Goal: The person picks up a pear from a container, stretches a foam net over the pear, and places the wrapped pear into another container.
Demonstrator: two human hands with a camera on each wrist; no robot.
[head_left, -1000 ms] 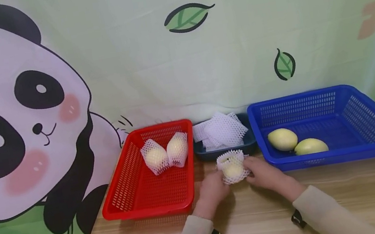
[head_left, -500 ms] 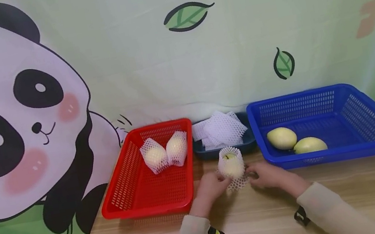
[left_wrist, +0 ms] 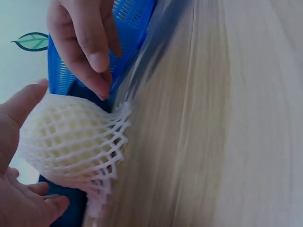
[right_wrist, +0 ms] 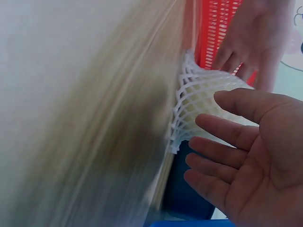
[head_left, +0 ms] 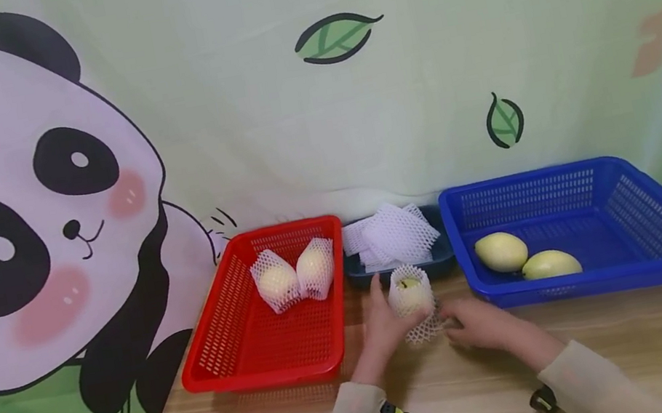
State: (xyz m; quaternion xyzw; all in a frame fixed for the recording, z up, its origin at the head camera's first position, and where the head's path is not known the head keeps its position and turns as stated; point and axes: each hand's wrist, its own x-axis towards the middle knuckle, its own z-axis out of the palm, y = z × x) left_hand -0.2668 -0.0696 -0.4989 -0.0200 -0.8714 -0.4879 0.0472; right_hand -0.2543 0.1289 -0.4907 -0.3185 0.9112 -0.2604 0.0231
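A pale yellow pear (head_left: 412,297) with a dark stem stands on the table inside a white foam net sleeve (left_wrist: 71,142). The sleeve's lower end flares out on the wood below the fruit. My left hand (head_left: 384,319) is on the pear's left side, thumb and fingers spread apart around it; whether it touches is hard to tell. My right hand (right_wrist: 251,146) is to the right of the sleeve, its fingers loosely extended and holding nothing. In the left wrist view, the right hand's fingertips (left_wrist: 99,64) hang just above the netting.
At left a red basket (head_left: 268,378) holds two netted pears (head_left: 315,268). Behind the hands, a dark teal tray (head_left: 357,279) carries a pile of foam nets (head_left: 398,231). The blue basket (head_left: 647,265) at right holds two bare pears (head_left: 501,252). A panda-print cloth hangs behind.
The netted pear, earlier between both hands, now stands upright with its stem up. My left hand has spread its fingers and moved up along its side; my right hand has drawn slightly away.
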